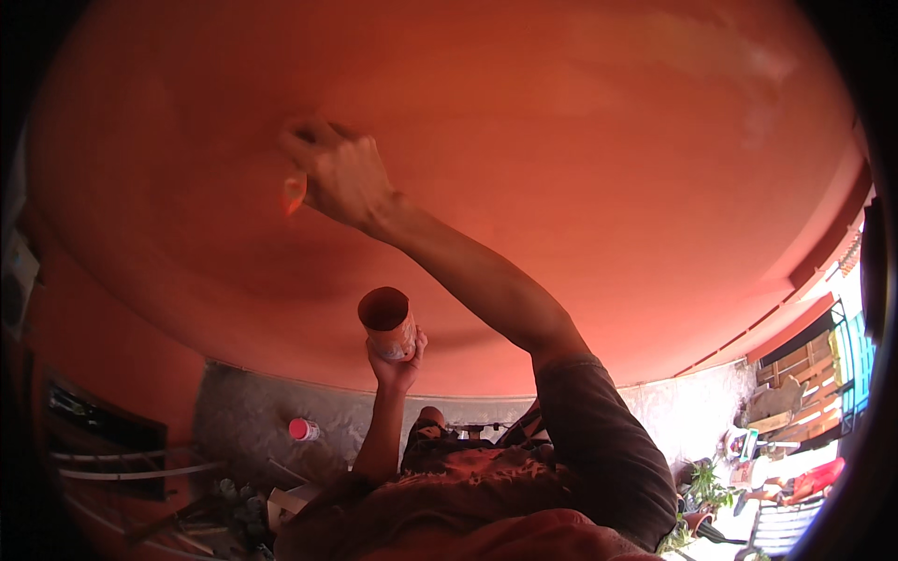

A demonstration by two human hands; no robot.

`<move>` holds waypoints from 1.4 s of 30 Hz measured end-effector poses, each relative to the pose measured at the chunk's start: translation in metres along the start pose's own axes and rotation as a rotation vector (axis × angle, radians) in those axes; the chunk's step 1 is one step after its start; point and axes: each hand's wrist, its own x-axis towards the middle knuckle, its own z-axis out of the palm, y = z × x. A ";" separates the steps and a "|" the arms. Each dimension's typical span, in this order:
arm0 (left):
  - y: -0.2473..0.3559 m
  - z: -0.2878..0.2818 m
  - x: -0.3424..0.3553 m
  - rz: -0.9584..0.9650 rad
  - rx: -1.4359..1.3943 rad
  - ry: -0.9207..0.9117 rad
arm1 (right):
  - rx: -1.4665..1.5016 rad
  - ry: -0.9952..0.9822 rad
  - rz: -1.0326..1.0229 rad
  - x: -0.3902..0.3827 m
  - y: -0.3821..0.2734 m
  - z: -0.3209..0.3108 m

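Across the upper part of the view bulges a smooth orange-red wall [561, 206]. My right hand [341, 173], raised at the end of a bent arm, is close against it. Its fingers are closed round a short handle with a bright orange end [294, 194] that pokes out below the hand. The handle's other end is hidden, and motion smears the fingertips. Lower down, my left hand [399, 363] grips a paint-streaked can [391, 329] from below and the side. The can's open mouth faces up, its inside looks dark brownish-orange, and I cannot see how full it is.
A small container with a red top [301, 429] rests on the grey concrete floor [243, 402]. Pale curved bars [140, 472] and jumbled items lie lower left. Potted plants [706, 486], wooden planks [804, 402] and a person in red [816, 481] are at the right.
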 end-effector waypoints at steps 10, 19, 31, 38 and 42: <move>0.002 0.017 -0.004 -0.038 0.104 0.057 | -0.226 0.766 0.319 -0.033 0.103 -0.250; -0.015 0.025 0.008 -0.105 0.082 0.123 | -0.616 0.380 0.151 -0.051 0.078 -0.202; -0.030 0.047 0.017 -0.258 0.028 0.043 | 0.198 0.888 0.430 -0.058 0.111 -0.314; -0.026 0.035 0.022 -0.251 0.052 0.072 | -0.789 0.680 0.152 -0.059 0.121 -0.305; -0.028 0.040 0.028 -0.258 0.072 0.073 | -0.433 0.247 0.044 -0.030 0.053 -0.210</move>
